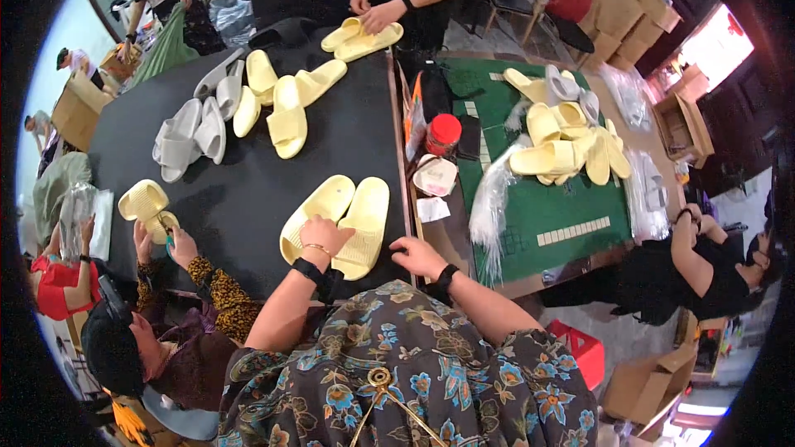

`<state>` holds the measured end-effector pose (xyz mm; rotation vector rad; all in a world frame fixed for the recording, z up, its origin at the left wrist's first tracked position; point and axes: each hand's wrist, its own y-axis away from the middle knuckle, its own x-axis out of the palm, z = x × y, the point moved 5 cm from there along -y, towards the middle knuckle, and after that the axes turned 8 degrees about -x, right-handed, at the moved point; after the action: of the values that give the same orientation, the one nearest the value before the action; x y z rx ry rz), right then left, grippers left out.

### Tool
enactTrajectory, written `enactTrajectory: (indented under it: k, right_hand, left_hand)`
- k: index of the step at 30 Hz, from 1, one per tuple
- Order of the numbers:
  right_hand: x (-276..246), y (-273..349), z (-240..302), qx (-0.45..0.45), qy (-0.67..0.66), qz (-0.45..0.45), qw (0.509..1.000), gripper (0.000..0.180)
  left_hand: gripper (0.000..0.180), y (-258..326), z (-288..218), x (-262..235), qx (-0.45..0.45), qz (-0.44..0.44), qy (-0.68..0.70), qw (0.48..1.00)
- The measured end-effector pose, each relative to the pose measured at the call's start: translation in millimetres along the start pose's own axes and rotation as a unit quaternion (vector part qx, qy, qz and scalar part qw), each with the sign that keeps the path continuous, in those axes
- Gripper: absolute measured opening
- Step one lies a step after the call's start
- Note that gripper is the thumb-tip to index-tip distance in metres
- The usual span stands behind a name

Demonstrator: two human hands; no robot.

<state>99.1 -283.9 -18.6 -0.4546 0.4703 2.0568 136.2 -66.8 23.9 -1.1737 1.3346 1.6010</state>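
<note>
Bare black tabletop (248,190) ahead of the yellow slipper pair (335,223) — grey slippers (190,136) beyond.

We are in a small packing workshop. Beyond our grip the black cloth-covered desk (248,190) carries loose pale yellow foam slippers (286,120) and grey foam slippers (189,134). To its right lie clear plastic bags (490,207), with brown cardboard cartons (617,12) farther off and several seated co-workers around us.

My left hand (325,236) covers the heel ends of the yellow slipper pair (338,213); can't tell my grip. Right hand (416,255) palm is hidden, fingers unclear.
</note>
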Motion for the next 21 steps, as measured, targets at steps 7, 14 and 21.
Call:
enactTrajectory:
  k: [7,14,21]
  right_hand:
    - [-81,68,-119,0.154,0.088,-0.357,0.917,0.013]
    - [-124,144,-201,0.298,0.159,-0.448,0.828,0.016]
    - [-117,157,-226,0.377,0.205,-0.358,0.829,0.022]
  left_hand:
    - [0.066,-20,4,3,-0.08,0.096,0.087,0.988]
    - [0.035,-51,6,21,0.034,0.221,-0.046,0.974]
    - [0.018,-22,-2,-7,0.088,0.056,-0.17,0.98]
